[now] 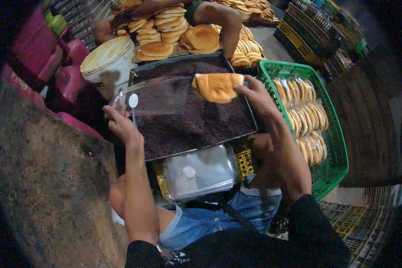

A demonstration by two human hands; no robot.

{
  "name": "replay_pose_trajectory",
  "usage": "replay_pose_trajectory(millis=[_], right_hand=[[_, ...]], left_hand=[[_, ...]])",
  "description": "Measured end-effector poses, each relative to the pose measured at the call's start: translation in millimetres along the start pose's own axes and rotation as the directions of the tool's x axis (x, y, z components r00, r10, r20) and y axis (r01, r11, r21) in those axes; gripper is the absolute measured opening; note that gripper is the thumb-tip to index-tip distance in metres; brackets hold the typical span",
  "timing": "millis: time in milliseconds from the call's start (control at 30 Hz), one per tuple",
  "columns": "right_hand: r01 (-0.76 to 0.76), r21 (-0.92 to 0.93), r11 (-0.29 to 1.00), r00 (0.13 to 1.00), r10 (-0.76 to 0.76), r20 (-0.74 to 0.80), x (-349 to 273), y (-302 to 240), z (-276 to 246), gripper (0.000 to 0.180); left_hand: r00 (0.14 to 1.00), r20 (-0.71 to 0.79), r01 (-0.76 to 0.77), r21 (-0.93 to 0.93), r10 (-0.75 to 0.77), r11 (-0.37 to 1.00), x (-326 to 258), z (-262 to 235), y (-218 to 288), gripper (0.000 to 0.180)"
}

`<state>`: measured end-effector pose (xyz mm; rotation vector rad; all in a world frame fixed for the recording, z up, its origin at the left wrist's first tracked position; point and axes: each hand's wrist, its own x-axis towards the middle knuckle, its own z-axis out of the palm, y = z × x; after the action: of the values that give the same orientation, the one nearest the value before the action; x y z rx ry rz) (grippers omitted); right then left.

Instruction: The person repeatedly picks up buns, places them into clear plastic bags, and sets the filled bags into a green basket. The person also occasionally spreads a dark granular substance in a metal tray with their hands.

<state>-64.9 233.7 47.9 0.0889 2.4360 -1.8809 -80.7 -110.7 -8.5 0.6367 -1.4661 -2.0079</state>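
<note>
My left hand (124,123) pinches the end of a clear plastic bag (161,96) with a white oval label. The bag stretches to the right over a large tray (190,148) of dark, crumbly filling (178,123). In my right hand (257,94) is a folded flat bun (219,87), golden on top, held by its right edge above the filling. The bun's left end is close to the bag's right end; whether it is inside the bag I cannot tell. A stack of clear bags (201,172) lies on a yellow crate (244,161) before my lap.
To the right stands a green crate (341,147) with rows of bagged buns (306,114). A white bucket (107,58) is at the tray's far left. Stacked buns (169,27) lie beyond the tray, where another person's arms (219,20) reach in. A wooden board (53,178) is at left.
</note>
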Motion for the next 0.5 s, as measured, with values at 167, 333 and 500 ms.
replay_pose_trajectory(millis=[167,333,500], right_hand=[[-0.005,0.34,0.94,1.0,0.004,0.003,-49,4,-33,0.052],[0.088,0.206,0.975,0.996,-0.093,0.014,-37,15,17,0.065],[0.163,0.269,0.949,0.985,-0.172,0.01,-41,1,72,0.058]], left_hand=[[0.987,0.16,-0.036,0.047,0.028,0.998,-16,16,-18,0.073],[0.882,0.47,0.132,-0.193,-0.026,0.972,-74,29,-15,0.073],[0.763,0.625,0.333,-0.158,-0.167,0.93,-108,22,-12,0.067]])
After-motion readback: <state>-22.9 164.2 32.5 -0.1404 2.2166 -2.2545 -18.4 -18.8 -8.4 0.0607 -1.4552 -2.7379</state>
